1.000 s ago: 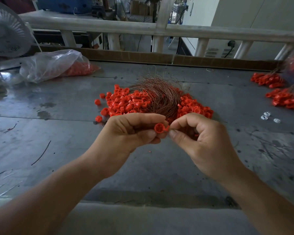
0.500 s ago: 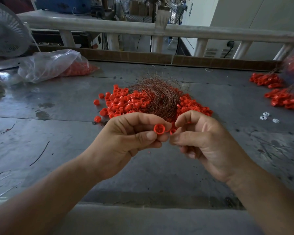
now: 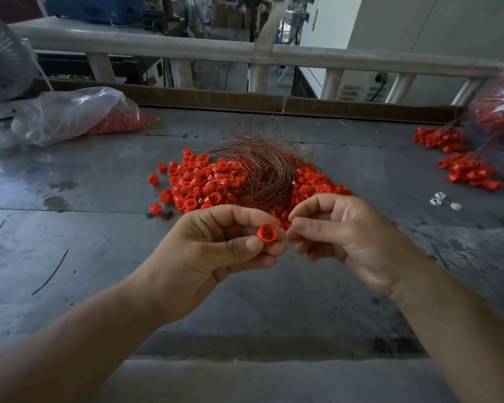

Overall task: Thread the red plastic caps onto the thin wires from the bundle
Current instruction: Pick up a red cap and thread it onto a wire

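My left hand (image 3: 216, 245) pinches one red plastic cap (image 3: 266, 233) between thumb and fingers, its open side facing me. My right hand (image 3: 344, 234) is just right of the cap, thumb and forefinger pressed together at its edge; a wire between them is too thin to make out. Behind both hands a curved bundle of thin copper-coloured wires (image 3: 262, 170) lies across a heap of loose red caps (image 3: 204, 184) on the grey metal table (image 3: 99, 257).
A clear plastic bag (image 3: 70, 114) holding red caps lies at the back left, beside a fan (image 3: 0, 68). More red caps on wires (image 3: 463, 167) sit at the far right, with three small white pieces (image 3: 442, 200) nearby. A white railing (image 3: 245, 52) runs behind the table.
My right hand has drawn slightly away from the cap and its fingers have shifted. My left hand has kept hold of the cap and turned it a little.
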